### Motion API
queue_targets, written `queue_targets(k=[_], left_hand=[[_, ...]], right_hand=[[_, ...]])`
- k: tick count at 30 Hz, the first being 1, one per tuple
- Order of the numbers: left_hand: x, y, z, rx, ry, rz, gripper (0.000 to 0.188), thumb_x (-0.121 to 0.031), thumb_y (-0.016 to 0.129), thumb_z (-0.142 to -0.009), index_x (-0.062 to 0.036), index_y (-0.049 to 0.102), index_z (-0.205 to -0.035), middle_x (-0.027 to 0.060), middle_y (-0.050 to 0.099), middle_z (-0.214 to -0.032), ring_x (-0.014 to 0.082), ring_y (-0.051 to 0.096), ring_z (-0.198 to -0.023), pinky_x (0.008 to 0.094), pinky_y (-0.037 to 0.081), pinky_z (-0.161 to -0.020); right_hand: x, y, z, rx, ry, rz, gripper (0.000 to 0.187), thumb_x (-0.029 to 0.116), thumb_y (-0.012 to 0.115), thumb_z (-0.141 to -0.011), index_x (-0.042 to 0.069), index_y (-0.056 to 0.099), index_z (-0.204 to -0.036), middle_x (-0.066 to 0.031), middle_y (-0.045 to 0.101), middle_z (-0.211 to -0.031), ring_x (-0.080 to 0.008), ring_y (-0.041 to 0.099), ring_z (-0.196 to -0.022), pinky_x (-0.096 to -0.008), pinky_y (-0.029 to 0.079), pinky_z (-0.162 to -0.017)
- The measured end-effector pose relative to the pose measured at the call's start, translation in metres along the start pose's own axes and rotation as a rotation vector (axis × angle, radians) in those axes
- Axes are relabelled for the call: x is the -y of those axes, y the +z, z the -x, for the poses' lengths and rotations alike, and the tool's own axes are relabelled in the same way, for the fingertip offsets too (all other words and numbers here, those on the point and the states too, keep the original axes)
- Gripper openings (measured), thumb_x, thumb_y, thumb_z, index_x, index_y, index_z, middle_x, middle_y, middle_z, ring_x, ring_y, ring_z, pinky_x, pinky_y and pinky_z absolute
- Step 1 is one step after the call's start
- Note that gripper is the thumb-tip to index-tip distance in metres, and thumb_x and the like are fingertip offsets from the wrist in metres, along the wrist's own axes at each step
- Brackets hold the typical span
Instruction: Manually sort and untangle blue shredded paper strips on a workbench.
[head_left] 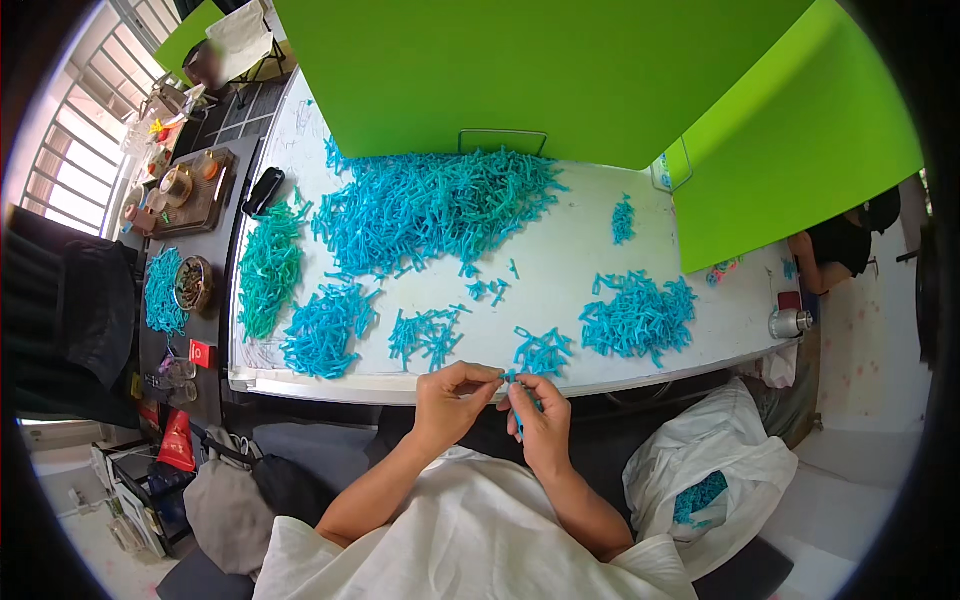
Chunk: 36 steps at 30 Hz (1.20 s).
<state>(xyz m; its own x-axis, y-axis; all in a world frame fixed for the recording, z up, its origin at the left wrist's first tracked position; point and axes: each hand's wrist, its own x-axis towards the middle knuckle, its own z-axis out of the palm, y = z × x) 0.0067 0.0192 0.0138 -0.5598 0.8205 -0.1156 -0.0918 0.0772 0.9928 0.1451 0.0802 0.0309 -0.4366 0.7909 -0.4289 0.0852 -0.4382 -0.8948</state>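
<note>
Since the blue piece held by the right hand looks light and pliable, its ends suit pinching; the left hand pinches narrowly, contents unclear.

Piles of pieces on table, before panel

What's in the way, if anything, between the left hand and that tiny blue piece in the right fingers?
Nothing visible. The left hand is right beside the tiny blue piece pinched by the right hand; whether it touches is too small to tell.
</note>
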Motion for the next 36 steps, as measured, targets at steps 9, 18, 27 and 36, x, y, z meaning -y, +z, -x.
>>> queue_targets(k=[9,18,27,36], left_hand=[[0.010,-0.004,0.002,0.007,0.028,0.034,0.011,0.009,0.074,-0.085,0.0033,0.070,-0.094,0.0118,0.075,-0.094,0.0123,0.070,-0.085,0.0255,0.059,-0.075],[0.006,-0.004,0.005,-0.004,0.131,-0.064,0.012,0.010,0.075,-0.083,0.0028,0.071,-0.091,0.0126,0.075,-0.096,0.0156,0.072,-0.087,0.0272,0.060,-0.076],[0.011,-0.004,0.005,0.061,-0.220,0.174,0.007,0.008,0.073,-0.085,0.0029,0.071,-0.089,0.0118,0.075,-0.090,0.0143,0.071,-0.083,0.0258,0.058,-0.073],[0.009,0.019,-0.109,-0.128,0.324,-0.845,0.010,-0.016,0.074,-0.086,-0.0053,0.073,-0.085,0.0103,0.070,-0.086,0.0259,0.070,-0.071,0.0378,0.053,-0.063]], right_hand=[[0.001,-0.004,-0.001,0.026,0.062,-0.123,0.020,0.019,0.062,-0.100,0.001,0.064,-0.110,-0.0070,0.068,-0.080,-0.0065,0.052,-0.051,-0.0206,0.036,-0.043],[0.006,-0.002,0.000,0.025,0.005,0.036,0.017,0.016,0.064,-0.099,0.000,0.066,-0.106,-0.0061,0.068,-0.076,-0.0051,0.051,-0.051,-0.0210,0.037,-0.044],[-0.002,-0.011,0.003,0.091,-0.069,0.206,0.018,0.017,0.067,-0.096,0.001,0.067,-0.105,-0.0034,0.068,-0.073,-0.0049,0.052,-0.053,-0.0226,0.040,-0.047],[0.001,-0.055,-0.040,-0.302,-0.510,0.681,0.021,0.010,0.074,-0.088,-0.002,0.073,-0.105,-0.0100,0.065,-0.083,-0.0175,0.060,-0.071,-0.0319,0.048,-0.062]])
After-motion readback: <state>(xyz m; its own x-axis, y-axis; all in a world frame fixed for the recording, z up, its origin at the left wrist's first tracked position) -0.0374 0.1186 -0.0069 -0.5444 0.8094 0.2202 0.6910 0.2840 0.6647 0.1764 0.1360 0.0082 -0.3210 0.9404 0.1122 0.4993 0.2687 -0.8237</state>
